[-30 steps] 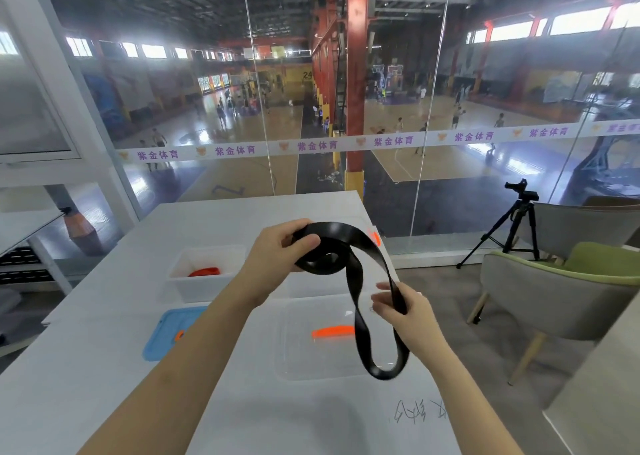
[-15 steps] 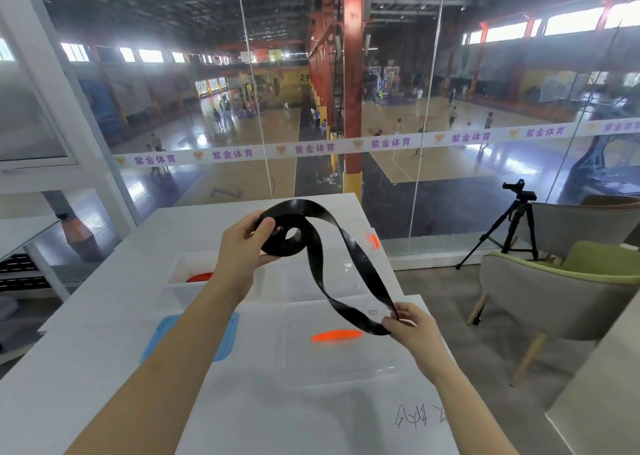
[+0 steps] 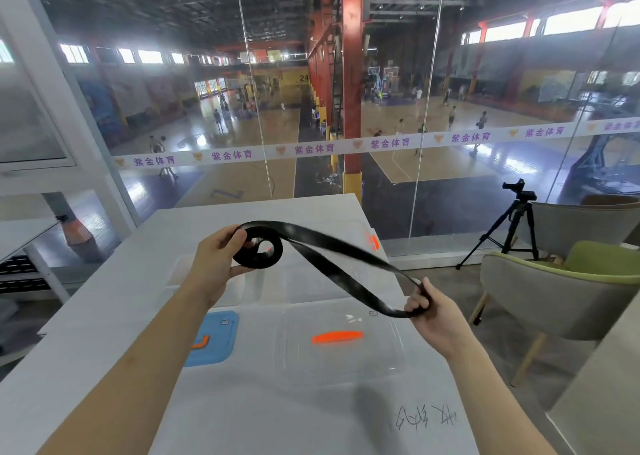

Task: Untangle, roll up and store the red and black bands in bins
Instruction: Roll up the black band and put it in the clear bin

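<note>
A black band (image 3: pixel 332 257) hangs in the air above the white table (image 3: pixel 104 309). My left hand (image 3: pixel 214 264) pinches its rolled-up end, a small coil at the left. My right hand (image 3: pixel 433 316) grips the far loop end, lower and to the right, so the band stretches in two strands between them. Two clear bins (image 3: pixel 294 281) stand side by side behind my hands, mostly hidden. The red band cannot be seen behind my left hand.
A clear lid with an orange clip (image 3: pixel 337 337) lies flat in front of me, a blue lid (image 3: pixel 214 337) to its left. Handwriting marks the table near me. Right of the table stand a green-grey armchair (image 3: pixel 561 302) and a tripod (image 3: pixel 509 226). A glass wall is ahead.
My right hand has pulled the band's loose end out to the right and stretched it taut. My left hand has kept the coil and shifted slightly left and up.
</note>
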`<state>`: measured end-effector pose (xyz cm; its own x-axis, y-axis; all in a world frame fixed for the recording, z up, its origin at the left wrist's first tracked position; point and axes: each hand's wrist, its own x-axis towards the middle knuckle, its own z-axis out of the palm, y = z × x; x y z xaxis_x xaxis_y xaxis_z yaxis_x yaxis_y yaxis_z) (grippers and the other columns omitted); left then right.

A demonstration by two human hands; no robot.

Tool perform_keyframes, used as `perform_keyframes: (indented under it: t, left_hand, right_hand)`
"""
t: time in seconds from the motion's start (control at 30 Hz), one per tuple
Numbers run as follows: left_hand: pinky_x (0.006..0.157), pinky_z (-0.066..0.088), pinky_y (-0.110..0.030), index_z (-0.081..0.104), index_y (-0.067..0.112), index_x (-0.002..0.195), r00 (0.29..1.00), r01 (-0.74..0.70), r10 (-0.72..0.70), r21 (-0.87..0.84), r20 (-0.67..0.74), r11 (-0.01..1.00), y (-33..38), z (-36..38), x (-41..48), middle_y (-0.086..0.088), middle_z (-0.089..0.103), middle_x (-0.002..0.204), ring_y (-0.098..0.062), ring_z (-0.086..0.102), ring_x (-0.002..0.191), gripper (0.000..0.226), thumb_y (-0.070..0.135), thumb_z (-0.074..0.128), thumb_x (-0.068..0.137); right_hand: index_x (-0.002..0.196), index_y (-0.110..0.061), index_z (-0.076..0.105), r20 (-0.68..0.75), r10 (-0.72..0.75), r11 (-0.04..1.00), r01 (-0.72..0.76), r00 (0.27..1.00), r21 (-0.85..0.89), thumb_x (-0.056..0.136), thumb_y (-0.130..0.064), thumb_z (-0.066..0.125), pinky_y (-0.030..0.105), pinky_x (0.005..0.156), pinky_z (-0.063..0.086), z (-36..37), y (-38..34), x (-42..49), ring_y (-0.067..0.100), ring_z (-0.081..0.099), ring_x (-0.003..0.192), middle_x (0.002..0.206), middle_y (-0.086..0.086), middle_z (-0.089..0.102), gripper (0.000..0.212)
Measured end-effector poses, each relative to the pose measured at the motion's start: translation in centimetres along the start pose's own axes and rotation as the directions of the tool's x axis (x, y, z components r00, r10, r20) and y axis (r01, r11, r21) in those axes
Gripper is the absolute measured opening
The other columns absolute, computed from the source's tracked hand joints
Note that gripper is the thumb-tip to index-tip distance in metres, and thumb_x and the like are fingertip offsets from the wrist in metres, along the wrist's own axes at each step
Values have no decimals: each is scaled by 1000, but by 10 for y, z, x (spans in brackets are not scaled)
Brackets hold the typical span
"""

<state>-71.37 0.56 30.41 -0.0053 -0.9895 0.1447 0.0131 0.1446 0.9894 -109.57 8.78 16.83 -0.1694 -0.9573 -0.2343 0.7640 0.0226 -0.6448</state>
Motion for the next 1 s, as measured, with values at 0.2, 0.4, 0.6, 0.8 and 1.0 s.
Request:
perform_keyframes:
  t: [0.2,0.4,0.6,0.8,1.0]
  left_hand:
    - [74,65,-32,71,13,121,998,-26,23,61,54,998,3,4,-5,-11,75,111,-24,71,109,22,16,53,108]
    - [89,64,-44,73,19,118,984,-105,83,137,160,985,19,7,-10,-9,76,111,-24,73,109,22,15,54,107]
    - [85,65,-42,70,14,123,948,-162,102,183,301,970,37,21,-19,-12,76,110,-26,74,106,23,13,55,107]
    - [84,65,-41,72,13,118,897,-167,81,163,434,972,42,48,-32,-9,76,101,-18,73,94,20,9,56,105]
    - [84,65,-43,74,18,115,895,-184,86,187,437,965,45,52,-38,-14,77,105,-20,74,96,19,12,59,104]
  right_hand:
    - [87,-8,60,-1,-171,910,158,985,-384,109,-14,58,38,97,49,4,5,3,18,59,76,80,8,52,22]
    - [105,-24,82,77,-201,670,195,976,-717,100,-11,68,48,108,49,-20,19,7,32,61,104,101,20,67,19]
    - [134,-23,67,50,-154,543,127,987,-830,97,-17,76,34,103,49,6,20,-10,14,69,117,126,-1,73,38]
    - [129,-26,73,301,-223,406,369,927,-836,100,-26,72,20,99,53,77,11,-37,-4,69,113,123,-16,75,29]
    - [125,-16,75,438,-291,528,524,851,-668,96,-8,77,19,92,58,133,13,-54,6,75,109,116,-6,80,30]
